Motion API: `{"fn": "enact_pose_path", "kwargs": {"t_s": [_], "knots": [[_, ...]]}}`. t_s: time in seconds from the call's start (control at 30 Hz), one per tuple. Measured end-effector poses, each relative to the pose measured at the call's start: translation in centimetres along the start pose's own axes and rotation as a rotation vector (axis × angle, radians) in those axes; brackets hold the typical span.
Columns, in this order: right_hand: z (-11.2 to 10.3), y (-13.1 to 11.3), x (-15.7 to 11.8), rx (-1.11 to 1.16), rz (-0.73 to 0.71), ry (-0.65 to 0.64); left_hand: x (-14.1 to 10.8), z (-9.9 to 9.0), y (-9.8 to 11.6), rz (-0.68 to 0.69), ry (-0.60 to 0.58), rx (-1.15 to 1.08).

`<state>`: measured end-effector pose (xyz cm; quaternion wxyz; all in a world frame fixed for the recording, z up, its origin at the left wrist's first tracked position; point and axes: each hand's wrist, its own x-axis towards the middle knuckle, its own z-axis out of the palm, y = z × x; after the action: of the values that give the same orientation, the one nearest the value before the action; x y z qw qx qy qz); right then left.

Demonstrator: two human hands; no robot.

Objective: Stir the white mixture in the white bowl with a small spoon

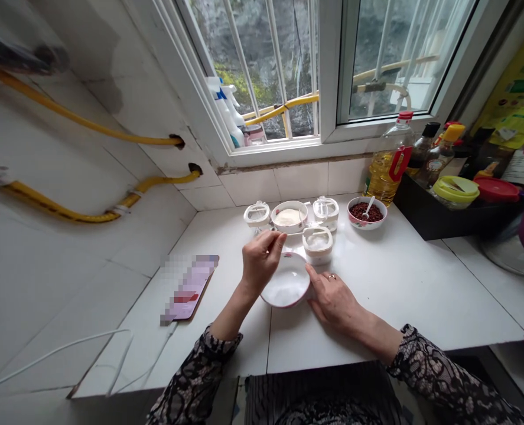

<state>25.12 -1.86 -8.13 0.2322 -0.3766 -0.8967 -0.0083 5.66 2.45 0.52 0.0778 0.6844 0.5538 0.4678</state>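
Observation:
A white bowl (pixel 287 282) with a reddish rim stands on the counter between my hands. My right hand (pixel 335 298), with a ring on one finger, grips the bowl's right edge. Raised over its left rim, my left hand (pixel 264 260) is closed in a pinch; what it holds, if anything, is hidden. Just behind the bowl is a clear-lidded seasoning jar (pixel 318 247). Farther back, a bowl of white powder (pixel 289 217) sits between a left jar (pixel 257 216) and a right jar (pixel 326 211). To the right, a bowl of dark red beans (pixel 367 213) has a white spoon (pixel 368 206) in it.
A phone (pixel 193 289) with a charging cable lies left on the white counter (pixel 377 265). At the back right are an oil bottle (pixel 388 162) and a black box (pixel 425 209) of sauce bottles. A glass lid (pixel 510 248) is at the right edge.

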Motion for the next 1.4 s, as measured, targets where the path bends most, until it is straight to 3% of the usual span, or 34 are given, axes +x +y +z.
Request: {"fn": "enact_pose_path", "kwargs": {"t_s": [0.17, 0.3, 0.43, 0.57, 0.73, 1.03, 1.4], "knots": [[0.0, 0.0, 0.0, 0.001, -0.001, -0.008, -0.1, -2.6, -1.3, -0.217, -0.121, -0.183], [0.1, 0.1, -0.1, 0.015, 0.007, -0.001, -0.7, -4.3, -2.4, -0.204, -0.308, -0.072], [0.0, 0.2, -0.1, 0.010, -0.006, 0.005, -1.4, -4.3, -2.4, -0.179, -0.430, 0.136], [0.0, 0.2, -0.1, 0.019, -0.004, 0.007, -2.0, -3.2, -1.7, -0.183, -0.525, 0.148], [0.1, 0.2, -0.1, 0.025, -0.002, 0.004, -2.1, -2.6, -1.7, -0.228, -0.539, 0.097], [0.2, 0.3, -0.1, 0.031, -0.003, 0.004, -1.9, -3.4, -2.6, -0.246, -0.479, -0.011], [0.1, 0.2, -0.1, 0.015, -0.003, 0.006, -2.2, -3.2, -2.5, -0.257, -0.489, 0.075]]}}
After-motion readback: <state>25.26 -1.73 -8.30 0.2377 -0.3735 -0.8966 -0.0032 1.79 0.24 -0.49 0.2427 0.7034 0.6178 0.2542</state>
